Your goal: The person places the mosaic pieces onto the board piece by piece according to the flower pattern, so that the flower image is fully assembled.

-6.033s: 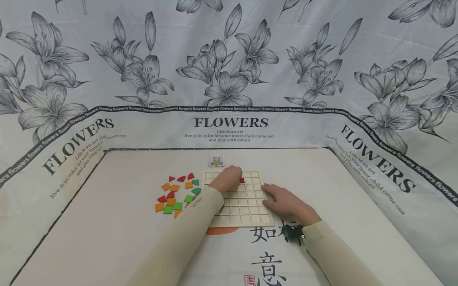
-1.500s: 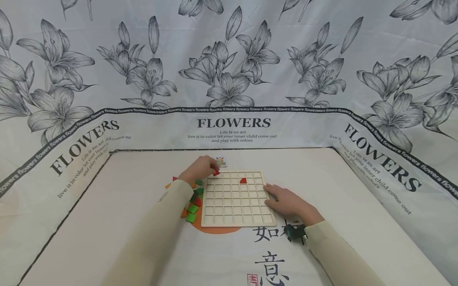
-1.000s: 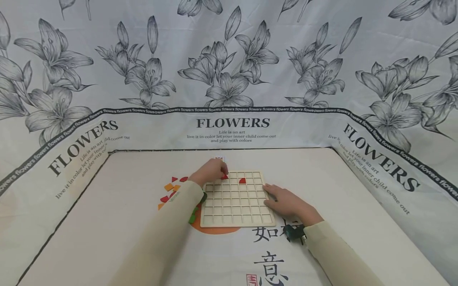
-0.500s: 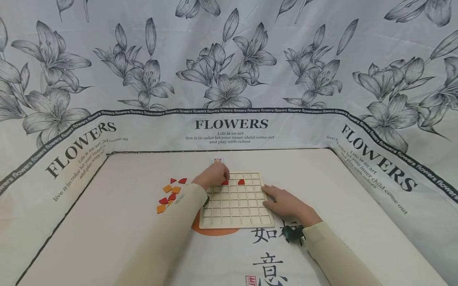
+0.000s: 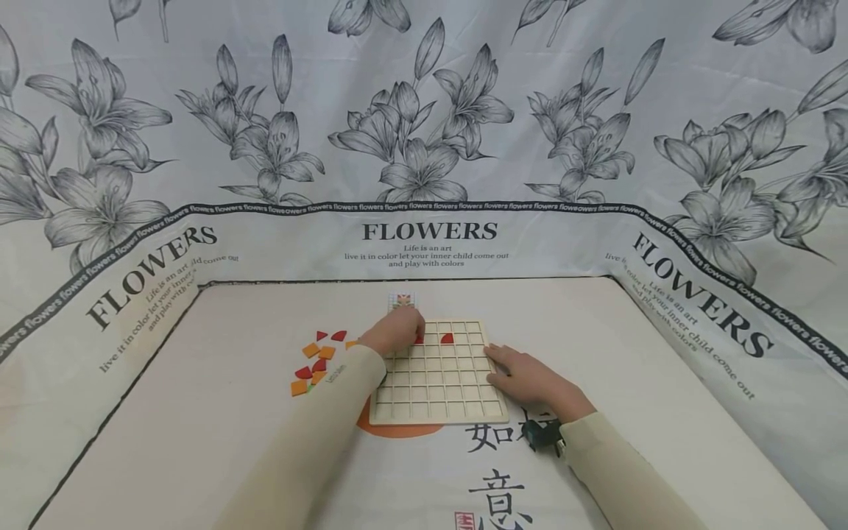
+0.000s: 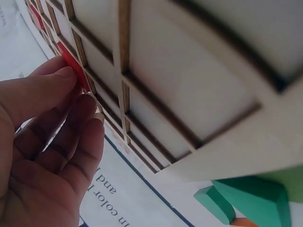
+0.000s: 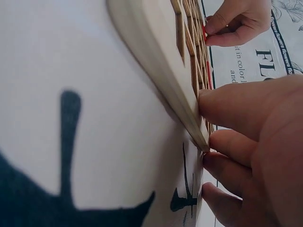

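My left hand (image 5: 397, 329) pinches a red piece (image 6: 74, 66) between thumb and fingertips at the upper left of the wooden grid board (image 5: 457, 391). Its exact shape is partly hidden by the fingers, and it sits at a cell's dividers in the left wrist view. Another red piece (image 5: 447, 338), a quarter circle, lies in a cell farther right. My right hand (image 5: 530, 375) rests at the board's right edge, its fingers extended. The right wrist view shows the thumb (image 7: 232, 106) on the rim and the other fingertips along the edge.
Left of the board lie loose pieces: red quarter circles (image 5: 320, 365), orange squares (image 5: 311, 350) and, partly hidden, green pieces (image 6: 258, 196). A small pattern card (image 5: 403, 298) lies behind the board. A flower-printed cloth (image 5: 424, 147) stands around the table (image 5: 199, 412).
My left hand has gone from the first red piece's cell to the left side, then carried another red piece right onto the board. The right hand has stayed at the edge.
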A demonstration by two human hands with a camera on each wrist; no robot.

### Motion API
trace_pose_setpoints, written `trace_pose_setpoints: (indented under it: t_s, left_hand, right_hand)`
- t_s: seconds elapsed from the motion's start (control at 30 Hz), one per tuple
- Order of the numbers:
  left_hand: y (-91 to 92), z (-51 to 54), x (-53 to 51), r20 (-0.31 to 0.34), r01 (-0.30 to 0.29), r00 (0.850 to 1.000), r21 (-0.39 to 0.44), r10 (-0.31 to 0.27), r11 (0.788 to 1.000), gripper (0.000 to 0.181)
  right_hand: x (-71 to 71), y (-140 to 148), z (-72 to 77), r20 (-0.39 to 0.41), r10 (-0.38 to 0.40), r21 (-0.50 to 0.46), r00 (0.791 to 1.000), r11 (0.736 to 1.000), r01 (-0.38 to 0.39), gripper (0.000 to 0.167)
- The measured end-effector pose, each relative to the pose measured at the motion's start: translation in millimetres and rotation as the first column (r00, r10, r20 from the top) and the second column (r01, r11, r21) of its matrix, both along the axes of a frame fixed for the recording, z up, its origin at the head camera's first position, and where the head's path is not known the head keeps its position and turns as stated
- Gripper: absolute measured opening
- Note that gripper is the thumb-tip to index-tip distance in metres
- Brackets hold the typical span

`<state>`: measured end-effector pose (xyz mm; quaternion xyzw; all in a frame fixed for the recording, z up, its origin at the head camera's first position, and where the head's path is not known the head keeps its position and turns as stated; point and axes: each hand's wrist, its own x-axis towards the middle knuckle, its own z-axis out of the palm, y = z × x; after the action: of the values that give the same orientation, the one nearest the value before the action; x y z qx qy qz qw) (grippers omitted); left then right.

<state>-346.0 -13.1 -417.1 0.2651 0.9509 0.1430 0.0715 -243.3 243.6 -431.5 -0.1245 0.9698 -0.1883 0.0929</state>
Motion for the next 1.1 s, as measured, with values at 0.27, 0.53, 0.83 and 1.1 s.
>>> trace_pose_setpoints:
  t_s: [0.27, 0.53, 0.83, 1.1]
  left_hand:
    - [-0.3, 1.3, 2.3, -0.042, 0.011, 0.999, -0.023, -0.012, 1.000, 0.028]
    - [-2.9, 4.6, 6.5, -0.077, 0.023, 0.997, -0.047, -0.026, 0.999, 0.028]
    - [-5.5, 3.1, 7.0, -0.046, 0.032, 0.998, -0.039, -0.034, 0.999, 0.033]
    - [-8.9, 3.7, 7.5, -0.023, 0.033, 0.999, -0.018, -0.034, 0.999, 0.031]
  right_hand:
    - [-1.4, -0.1, -0.5, -0.003, -0.002, 0.010, 1.000, 1.000, 0.002, 0.061]
    - [-2.0, -2.3, -0.2, 0.008, -0.005, 0.014, 1.000, 1.000, 0.005, 0.060]
    - [-2.0, -1.8, -2.8, 0.030, -0.008, 0.016, 1.000, 1.000, 0.007, 0.061]
    - [-2.5, -0.3, -3.7, 0.012, 0.000, 0.020, 1.000, 1.000, -0.001, 0.062]
